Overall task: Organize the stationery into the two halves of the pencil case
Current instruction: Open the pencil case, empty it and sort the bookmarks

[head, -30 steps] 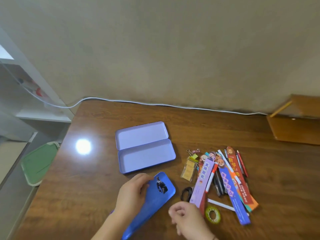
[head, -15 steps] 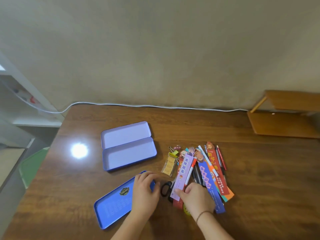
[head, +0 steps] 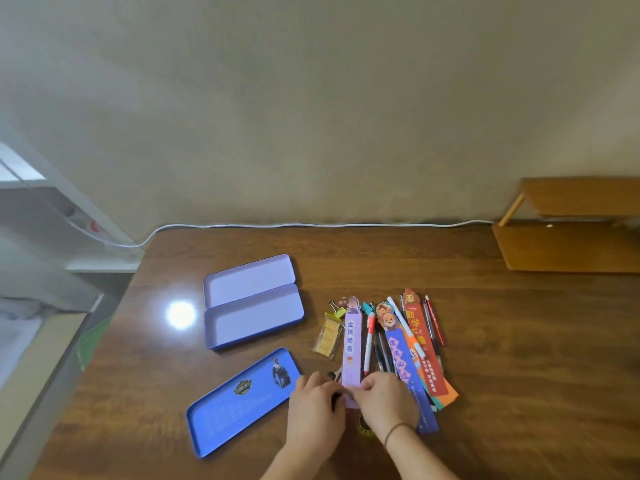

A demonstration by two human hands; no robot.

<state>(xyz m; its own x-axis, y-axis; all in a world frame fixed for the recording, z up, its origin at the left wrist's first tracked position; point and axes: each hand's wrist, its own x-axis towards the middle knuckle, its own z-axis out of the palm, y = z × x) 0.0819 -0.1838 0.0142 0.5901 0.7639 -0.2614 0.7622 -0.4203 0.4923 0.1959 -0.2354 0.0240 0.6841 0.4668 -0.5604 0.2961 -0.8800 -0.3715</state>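
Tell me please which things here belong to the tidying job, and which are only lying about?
Job: open purple case, blue lid, purple bookmark that both hands touch, pens, binder clip, sticky notes.
Lying about: white cable, wooden shelf.

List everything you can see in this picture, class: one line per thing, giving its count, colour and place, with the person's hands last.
open pencil case: 1, lilac, two empty halves, table centre-left.
blue tray: 1, blue with printed pictures, near the left hand.
lilac bookmark: 1, lilac, left of the pile, lower end under both hands.
blue bookmark: 1, blue, mid-pile.
red bookmark: 1, red, right of pile.
pens and pencils: several, mixed colours, in the pile; count unclear.
packet: 1, clear with yellow pieces, left of pile.
binder clips: at least 2, one yellow, top-left of pile.
cable: 1, white, along table's far edge.
wooden shelf: 1, tan, far right.
table: 1, brown wood.
left hand: 1, at the lilac bookmark's end.
right hand: 1, pinching the lilac bookmark.
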